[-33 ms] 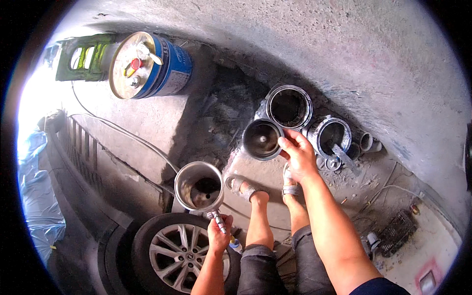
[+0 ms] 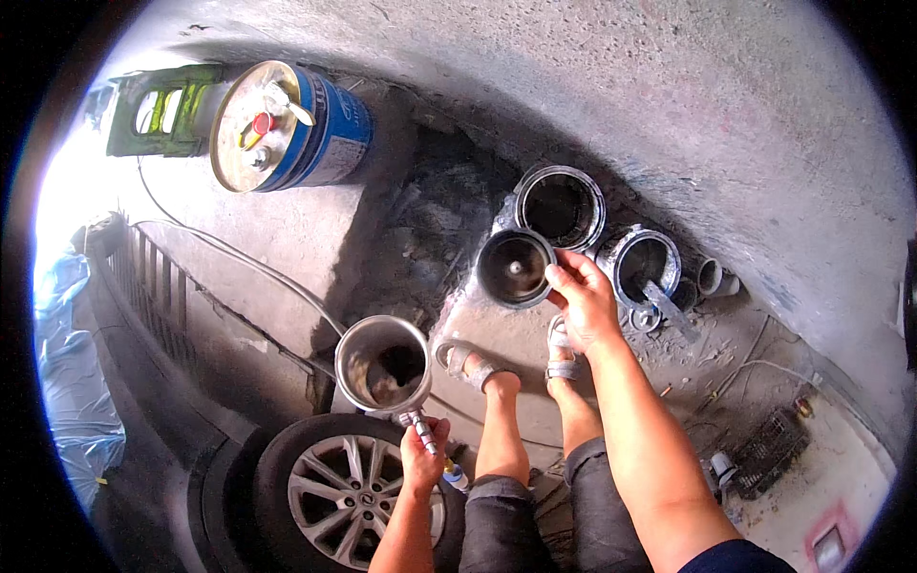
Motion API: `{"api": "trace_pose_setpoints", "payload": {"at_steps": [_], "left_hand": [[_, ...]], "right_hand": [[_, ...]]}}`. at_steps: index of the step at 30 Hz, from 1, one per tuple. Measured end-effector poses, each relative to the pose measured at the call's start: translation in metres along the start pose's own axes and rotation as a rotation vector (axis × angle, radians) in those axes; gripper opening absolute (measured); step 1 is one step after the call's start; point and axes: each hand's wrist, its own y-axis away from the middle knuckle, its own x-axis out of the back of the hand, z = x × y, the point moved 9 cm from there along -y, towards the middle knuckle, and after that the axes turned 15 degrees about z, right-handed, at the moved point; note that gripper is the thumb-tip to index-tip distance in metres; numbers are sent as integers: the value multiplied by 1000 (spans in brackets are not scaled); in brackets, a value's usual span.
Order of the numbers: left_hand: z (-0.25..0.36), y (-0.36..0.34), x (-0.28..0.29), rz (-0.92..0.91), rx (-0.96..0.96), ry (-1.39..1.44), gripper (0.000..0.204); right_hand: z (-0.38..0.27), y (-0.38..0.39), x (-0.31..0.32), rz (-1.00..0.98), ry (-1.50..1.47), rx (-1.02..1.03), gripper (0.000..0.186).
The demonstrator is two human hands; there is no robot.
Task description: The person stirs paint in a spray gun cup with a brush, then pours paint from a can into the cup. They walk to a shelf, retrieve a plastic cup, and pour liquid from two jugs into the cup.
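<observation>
My left hand [image 2: 422, 468] grips a metal spray gun [image 2: 420, 428] by its body, with a hose fitting below. On top of the gun is an open silver cup [image 2: 358, 368], dark inside. My right hand [image 2: 587, 310] pinches the right rim of a round, dark lid-like piece [image 2: 499, 282] with a small knob at its centre. It is held just in front of an open can [image 2: 561, 205] with a dark interior. Right of that stands another dirty open can [image 2: 635, 267], with a pale stirring strip [image 2: 676, 307] leaning out of it.
A blue drum [image 2: 334, 134] with small items on top stands upper left beside a green plastic object [image 2: 167, 100]. A hose [image 2: 244, 258] crosses the concrete. A car wheel [image 2: 320, 477] and blue sheeting [image 2: 72, 382] are at left, a rough wall [image 2: 764, 153] behind, small cups [image 2: 726, 277] right.
The cup in my left hand has shifted very slightly left, and the round piece in my right hand a little to the right. Both grips look the same.
</observation>
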Motion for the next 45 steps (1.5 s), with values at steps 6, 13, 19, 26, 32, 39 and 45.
{"api": "trace_pose_setpoints", "payload": {"at_steps": [6,13,19,26,32,39,45], "left_hand": [[-4,-8,-2,6,15,-32,20],[1,-8,-1,25,-43,-18,17],[2,-6,-7,9,13,-36,16],[-3,-12,-11,-5,8,-1,16],[5,-9,-15,-21,27,-56,16],[3,-10,-19,-36,-52,17,17],[-5,-16,-22,-32,-77,-111,17]], "right_hand": [[-13,-9,-11,-48,-14,64,35],[-21,-19,18,25,74,64,36],[-27,-18,31,24,58,92,36],[-40,-29,30,-21,21,148,35],[-42,-28,60,58,48,110,33],[-23,-28,70,83,31,57,34],[-37,-37,49,-32,12,129,33]]}}
